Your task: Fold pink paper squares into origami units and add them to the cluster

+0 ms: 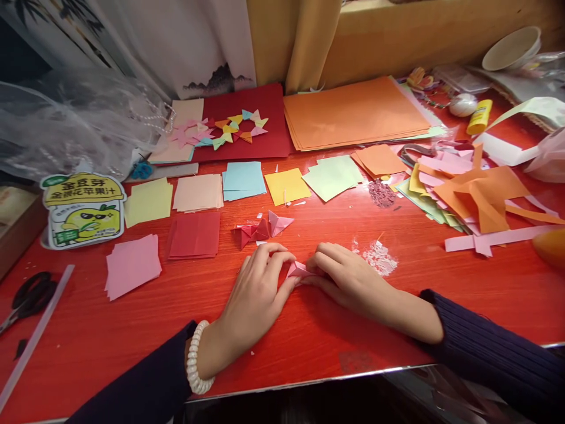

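A small folded pink paper piece (299,270) is held between both hands just above the red table (282,347). My left hand (260,285) pinches its left end between thumb and fingers. My right hand (346,274) has its fingers closed on the right end, and its fingertips are partly hidden. Right behind my left hand lie folded red pieces (252,233) and a folded pink piece (279,223). A stack of pink squares (133,266) and a stack of red squares (194,235) lie to the left.
Stacks of yellow (287,186), blue (244,180) and green squares (332,178) lie farther back. Black scissors (33,294) are at the left. Orange sheets (353,115) lie at the back, paper scraps (483,191) and a glue stick (479,117) at the right.
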The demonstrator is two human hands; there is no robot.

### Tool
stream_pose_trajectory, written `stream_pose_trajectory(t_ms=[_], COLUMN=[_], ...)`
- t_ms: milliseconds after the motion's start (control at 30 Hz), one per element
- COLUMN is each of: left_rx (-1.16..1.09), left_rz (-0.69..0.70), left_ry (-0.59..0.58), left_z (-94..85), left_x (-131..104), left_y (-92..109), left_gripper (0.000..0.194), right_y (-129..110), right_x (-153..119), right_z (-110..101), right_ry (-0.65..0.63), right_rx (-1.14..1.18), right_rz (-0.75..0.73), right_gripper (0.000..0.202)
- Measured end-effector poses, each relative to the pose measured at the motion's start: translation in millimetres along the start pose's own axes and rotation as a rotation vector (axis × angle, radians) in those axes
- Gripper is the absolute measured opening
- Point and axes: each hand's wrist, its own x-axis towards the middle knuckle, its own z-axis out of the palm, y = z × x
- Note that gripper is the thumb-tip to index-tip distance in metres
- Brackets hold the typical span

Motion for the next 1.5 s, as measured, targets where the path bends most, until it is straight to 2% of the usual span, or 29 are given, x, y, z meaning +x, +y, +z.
stream_pose_trajectory(t_ms=[67, 133, 233, 333, 467, 633, 967, 1300, 1500], left_rx=[-0.071, -0.133, -0.162, -0.174, -0.308, -0.393, -0.46, -0.519, -0.455], left_rz=[-0.021, -0.028, 0.021, 0.077, 0.0, -0.075, -0.086, -0.137, -0.061], left_ry=[-0.016, -0.006, 0.101, 0.208, 0.142, 0.073, 0.058, 0.024, 0.084], left_z=[-2.4, -3.9, -4.4, -3.9, -4.6, -9.3, -12.0, -10.1, -10.3], left_x=[0.0, -0.7, -2.6, -4.4, -3.3, 2.2, 2.5, 2.2, 1.3], left_y=[1.4, 2.9, 3.8, 3.3, 2.9, 3.9, 4.9, 3.9, 1.1], left_gripper=[0.012, 0.008, 0.009, 0.019, 0.03, 0.014, 0.011, 0.016, 0.015], right_y=[0.0, -0.7, -3.4, -7.3, -11.0, -11.6, -15.3, -15.5, -14.8], right_x=[-1.4, -2.2, -0.7, 3.4, 6.4, 5.9, 8.4, 7.3, 6.9], right_z=[0.8, -0.1, -6.5, -16.6, -23.5, -20.8, -22.4, -20.0, -17.7], right_ry=[0.052, 0.097, 0.117, 0.055, -0.021, -0.04, -0.164, -0.164, -0.137], right_rx=[-0.057, -0.068, 0.137, 0.448, 0.519, 0.609, 0.931, 0.957, 0.91], right_rz=[-0.06, -0.06, 0.127, 0.288, 0.233, 0.307, 0.427, 0.449, 0.402], right_gripper=[0.021, 0.019, 0.023, 0.034, 0.014, 0.019, 0.024, 0.022, 0.02])
